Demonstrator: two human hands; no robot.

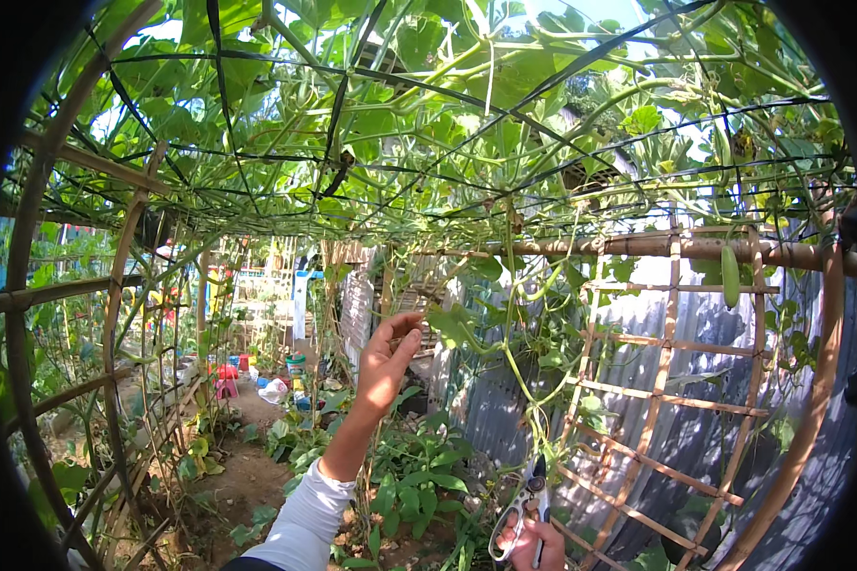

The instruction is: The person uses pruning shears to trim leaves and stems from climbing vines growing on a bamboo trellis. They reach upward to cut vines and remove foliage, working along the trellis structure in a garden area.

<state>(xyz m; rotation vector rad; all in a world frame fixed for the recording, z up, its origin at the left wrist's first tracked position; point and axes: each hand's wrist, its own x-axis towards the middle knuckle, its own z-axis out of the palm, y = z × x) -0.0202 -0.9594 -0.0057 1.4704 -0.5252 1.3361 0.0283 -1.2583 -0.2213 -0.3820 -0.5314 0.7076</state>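
My left hand (389,360) is raised in the middle of the view, fingers curled and thumb apart from them. No held thing shows in it; a broad green leaf (453,325) hangs just beyond its fingertips. Low on the right, my right hand (535,548) grips pruning shears (533,492) with pale handles and dark blades pointing up. Close by the blades is the lower end of a hanging gourd vine (514,371); whether they touch, I cannot tell. A long green gourd (730,277) hangs further right.
Overhead spreads a trellis net of black straps (503,110) thick with vines. A bamboo lattice (660,342) stands before a corrugated metal sheet fence (493,407). Bamboo poles (118,285) rise at left. Leafy plants (421,471) grow beside a dirt path (246,471); a pink stool (226,384) stands farther back.
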